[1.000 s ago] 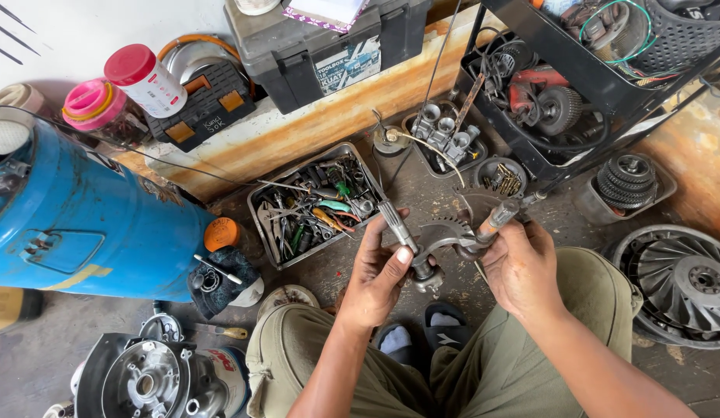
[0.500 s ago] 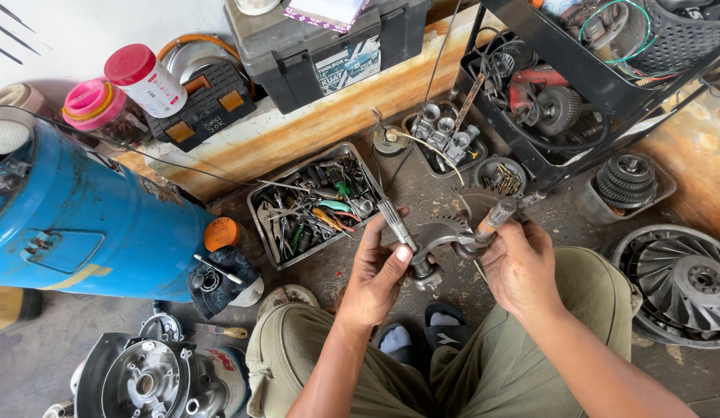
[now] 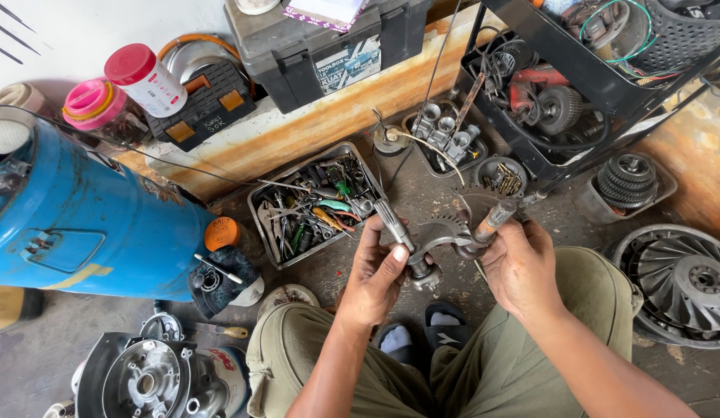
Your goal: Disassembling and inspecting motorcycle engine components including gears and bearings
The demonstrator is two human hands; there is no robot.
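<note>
Since 1 second ago little has shifted: the left hand (image 3: pixel 379 275) still clenches the grey steel shaft (image 3: pixel 397 230). The right hand (image 3: pixel 519 263) grips the curved toothed metal gear piece (image 3: pixel 445 231) by its stub, so the fitting continues.

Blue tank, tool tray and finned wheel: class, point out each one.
blue tank (image 3: pixel 89 232), head view, on its curved side.
tool tray (image 3: pixel 255 203), head view, on its left rim.
finned wheel (image 3: pixel 704 280), head view, on its hub.

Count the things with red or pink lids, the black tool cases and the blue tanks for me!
Red-lidded white plastic bottle: 1
Pink-lidded round jar: 1
Black plastic tool cases, one small with orange latches, one big grey-lidded: 2
Big blue metal tank: 1
Total: 5
</note>
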